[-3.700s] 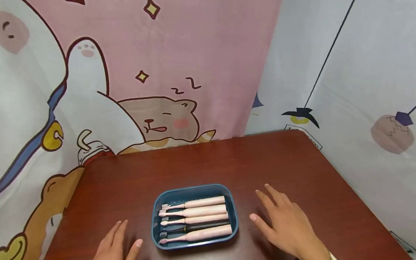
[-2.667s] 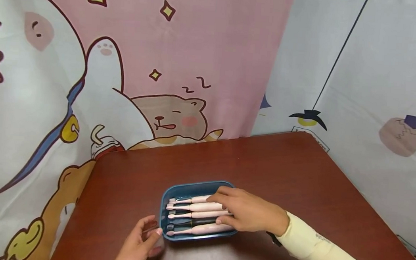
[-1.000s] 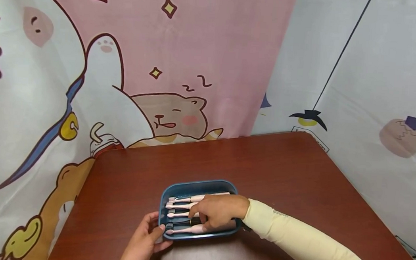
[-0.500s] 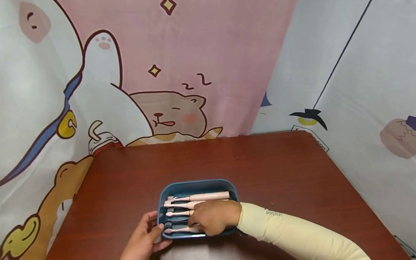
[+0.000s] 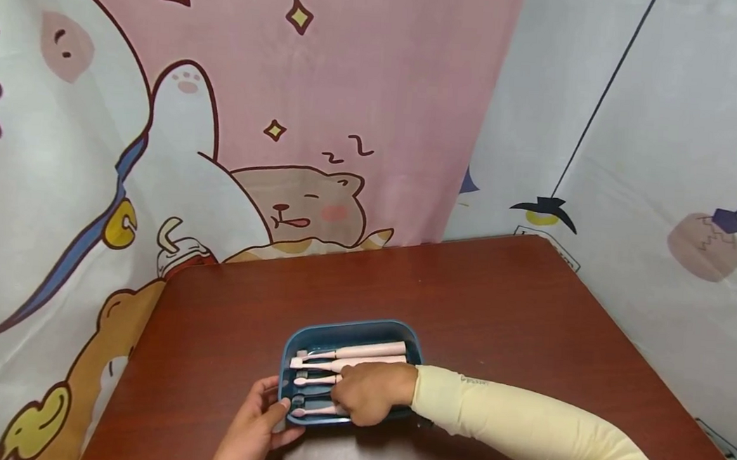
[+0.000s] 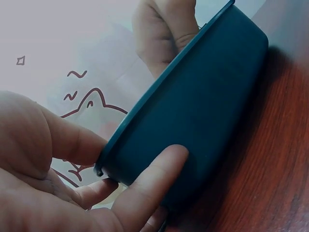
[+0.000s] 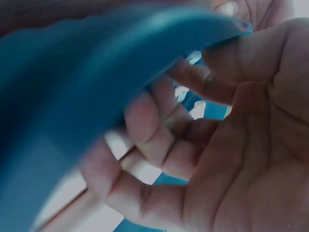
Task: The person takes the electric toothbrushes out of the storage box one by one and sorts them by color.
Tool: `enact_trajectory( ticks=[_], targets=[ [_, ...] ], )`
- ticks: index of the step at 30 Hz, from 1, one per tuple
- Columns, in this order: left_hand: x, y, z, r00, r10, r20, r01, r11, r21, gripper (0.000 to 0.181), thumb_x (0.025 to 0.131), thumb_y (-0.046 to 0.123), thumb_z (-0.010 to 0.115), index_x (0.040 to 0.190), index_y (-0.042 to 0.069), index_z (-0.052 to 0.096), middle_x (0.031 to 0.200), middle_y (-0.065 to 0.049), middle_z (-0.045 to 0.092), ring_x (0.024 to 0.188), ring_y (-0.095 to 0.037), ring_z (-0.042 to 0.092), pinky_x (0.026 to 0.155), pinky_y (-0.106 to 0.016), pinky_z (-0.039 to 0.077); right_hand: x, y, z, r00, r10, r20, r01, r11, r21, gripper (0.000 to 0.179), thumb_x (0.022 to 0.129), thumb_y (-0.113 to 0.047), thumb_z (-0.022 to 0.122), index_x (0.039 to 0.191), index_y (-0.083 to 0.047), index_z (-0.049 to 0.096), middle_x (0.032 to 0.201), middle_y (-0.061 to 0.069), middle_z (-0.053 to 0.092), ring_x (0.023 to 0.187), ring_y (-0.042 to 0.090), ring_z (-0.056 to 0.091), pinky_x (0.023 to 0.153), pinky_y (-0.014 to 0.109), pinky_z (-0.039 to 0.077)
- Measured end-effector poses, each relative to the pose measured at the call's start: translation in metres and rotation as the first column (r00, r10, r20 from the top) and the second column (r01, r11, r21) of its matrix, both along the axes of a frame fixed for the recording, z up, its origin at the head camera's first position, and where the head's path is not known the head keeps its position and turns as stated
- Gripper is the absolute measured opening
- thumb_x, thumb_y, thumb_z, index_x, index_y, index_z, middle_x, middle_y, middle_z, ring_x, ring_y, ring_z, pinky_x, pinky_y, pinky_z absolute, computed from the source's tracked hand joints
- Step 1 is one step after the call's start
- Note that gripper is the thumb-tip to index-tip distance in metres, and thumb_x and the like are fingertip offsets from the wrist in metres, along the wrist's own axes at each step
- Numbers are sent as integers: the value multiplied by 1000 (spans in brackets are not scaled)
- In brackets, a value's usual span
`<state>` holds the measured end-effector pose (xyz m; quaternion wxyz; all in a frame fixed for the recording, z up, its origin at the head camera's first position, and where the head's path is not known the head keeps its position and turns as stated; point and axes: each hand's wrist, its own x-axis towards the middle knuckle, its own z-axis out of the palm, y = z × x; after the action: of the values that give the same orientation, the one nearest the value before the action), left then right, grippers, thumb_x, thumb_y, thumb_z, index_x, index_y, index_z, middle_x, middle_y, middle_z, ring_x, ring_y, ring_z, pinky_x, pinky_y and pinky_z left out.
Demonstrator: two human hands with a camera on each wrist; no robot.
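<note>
A blue rectangular tray [image 5: 353, 323] sits on the table, holding several electric toothbrushes side by side. My left hand [image 5: 252, 423] grips its near-left corner, thumb at the rim and fingers against the outer wall [image 6: 207, 96]. Inside the tray, my right hand [image 5: 368, 392] lies over the handles of the front toothbrushes, its fingers [image 7: 142, 116] curled. It covers most of a black toothbrush [image 5: 314, 396] and the front pink toothbrush [image 5: 316, 411]; the tray wall hides whether a handle is pinched. Behind the hand, a pink toothbrush [image 5: 370, 350] lies fully visible.
The reddish-brown table [image 5: 465, 299] extends behind and right of the tray. Cartoon-printed cloth [image 5: 377, 83] hangs along its back and left edges, and white cloth [image 5: 684, 137] on the right. My right forearm, in a pale yellow sleeve [image 5: 522, 415], crosses the table's front right.
My left hand has come in and taken hold of the tray's corner. The right hand has come in from the right and shifted leftward and nearer over the toothbrush handles, its fingers curling.
</note>
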<state>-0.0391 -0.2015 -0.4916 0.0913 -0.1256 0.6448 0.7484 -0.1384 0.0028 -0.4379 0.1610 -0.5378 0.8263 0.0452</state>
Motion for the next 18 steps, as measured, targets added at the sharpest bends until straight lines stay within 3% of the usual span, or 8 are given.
enact_trajectory(
  ticks=[4,8,12,18],
  targets=[
    [1,-1,-2,1000,-6,1,6,1000,3,47,103,5,40,144,0,18,137,-32,35,104,-26,61,83,-53,58,1,-4,-2,1000,2,-29,-1,999,42,14,91,-32,62,79,-24,61,74,-9,54,75,7,51,63,19,43],
    [0,-2,-2,1000,-7,2,7,1000,-3,47,104,7,40,145,0,18,137,-31,34,101,-26,61,83,-53,58,-1,-7,1,1000,-5,-21,7,997,79,16,94,-35,58,88,-21,64,80,-9,59,80,7,54,68,19,46],
    [-1,-3,-1,1000,-10,2,10,1000,-11,47,105,8,39,145,0,18,138,-31,33,103,-26,60,83,-53,58,-3,-9,5,999,-49,15,48,996,80,31,98,-44,51,97,-17,68,92,-6,65,88,7,59,79,22,51],
    [0,-4,-1,1000,-30,-3,30,1000,-4,49,104,9,40,146,0,16,141,-33,30,106,-23,60,84,-51,58,-6,-9,9,984,-66,164,55,996,72,43,101,-49,44,76,-20,63,84,-8,64,81,7,59,77,24,50]
  ],
)
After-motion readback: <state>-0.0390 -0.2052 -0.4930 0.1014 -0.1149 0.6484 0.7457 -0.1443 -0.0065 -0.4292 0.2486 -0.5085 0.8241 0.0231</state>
